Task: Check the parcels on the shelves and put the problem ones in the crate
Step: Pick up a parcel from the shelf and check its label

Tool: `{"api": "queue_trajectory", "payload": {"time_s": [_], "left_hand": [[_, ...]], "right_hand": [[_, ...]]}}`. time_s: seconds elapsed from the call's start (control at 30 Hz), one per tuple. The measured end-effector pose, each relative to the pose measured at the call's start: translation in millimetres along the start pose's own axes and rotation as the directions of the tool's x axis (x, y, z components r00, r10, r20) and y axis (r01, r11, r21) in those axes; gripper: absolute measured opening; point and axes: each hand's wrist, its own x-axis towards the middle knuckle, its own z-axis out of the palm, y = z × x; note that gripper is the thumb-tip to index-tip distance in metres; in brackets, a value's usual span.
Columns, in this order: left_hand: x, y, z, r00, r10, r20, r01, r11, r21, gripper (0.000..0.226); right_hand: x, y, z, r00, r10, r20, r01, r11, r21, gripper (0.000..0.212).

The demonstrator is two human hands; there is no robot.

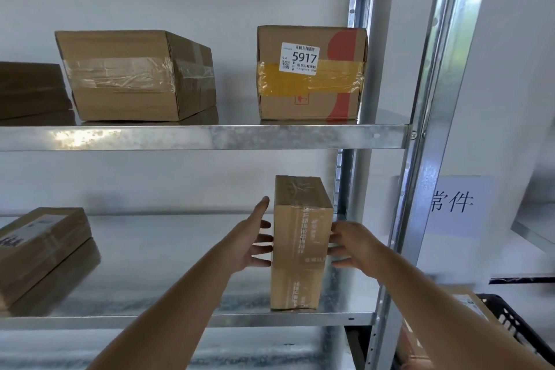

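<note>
Five brown cardboard parcels are sitting on the two galvanised steel shelves in view. On the upper metal shelf (186, 137) three are standing: a dark brown box (28, 88) cut off at the far left edge, a wide brown box with clear tape (132, 75) angled in the middle, and to the right a squarer box with yellow tape and a white label reading 5917 (310, 72), touching nothing beside it. On the lower metal shelf (150, 279) two are resting: a flat brown parcel with a label (39, 246) lying at the left, and a tall narrow cardboard box wrapped in printed tape (300, 243) standing upright on end at the right, near the front edge and just beside the rack's upright post (420, 159).

The person is reaching in with both bare arms. The left hand (250, 239) is spreading its straight fingers against the tall box's left face, relaxed and not curled round it. The right hand (350, 246) is meeting the right face the same way, fingers extended toward the cardboard.

Right of the post, a white paper sign with black characters (459, 204) is hanging on the wall. Low at the near right, a black lattice plastic crate (516, 324) is holding one more brown parcel (468, 306), partly hidden by the right forearm.
</note>
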Motion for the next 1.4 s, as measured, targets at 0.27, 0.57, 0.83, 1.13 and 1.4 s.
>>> {"api": "queue_trajectory", "payload": {"time_s": [0.27, 0.57, 0.83, 1.13, 1.4], "left_hand": [[3, 71, -1, 0.995, -0.084, 0.06, 0.07, 0.975, 0.211, 0.092], [13, 79, -3, 0.977, -0.173, 0.123, 0.133, 0.95, 0.281, 0.094], [16, 90, 3, 0.976, -0.179, 0.123, 0.128, 0.932, 0.34, 0.057], [18, 83, -1, 0.978, -0.163, 0.132, 0.113, 0.939, 0.325, 0.066], [14, 29, -12, 0.999, -0.017, -0.036, 0.023, 0.987, 0.158, 0.092]], "right_hand": [[3, -78, -16, 0.995, -0.005, 0.099, 0.011, 0.998, -0.055, 0.07], [13, -92, -10, 0.976, 0.12, 0.182, -0.088, 0.981, -0.175, 0.059], [21, -92, -8, 0.979, 0.078, 0.189, -0.045, 0.984, -0.172, 0.047], [21, -83, -7, 0.989, 0.03, 0.142, -0.006, 0.986, -0.167, 0.053], [21, -29, -2, 0.998, 0.02, 0.052, -0.022, 0.999, 0.037, 0.082]]}}
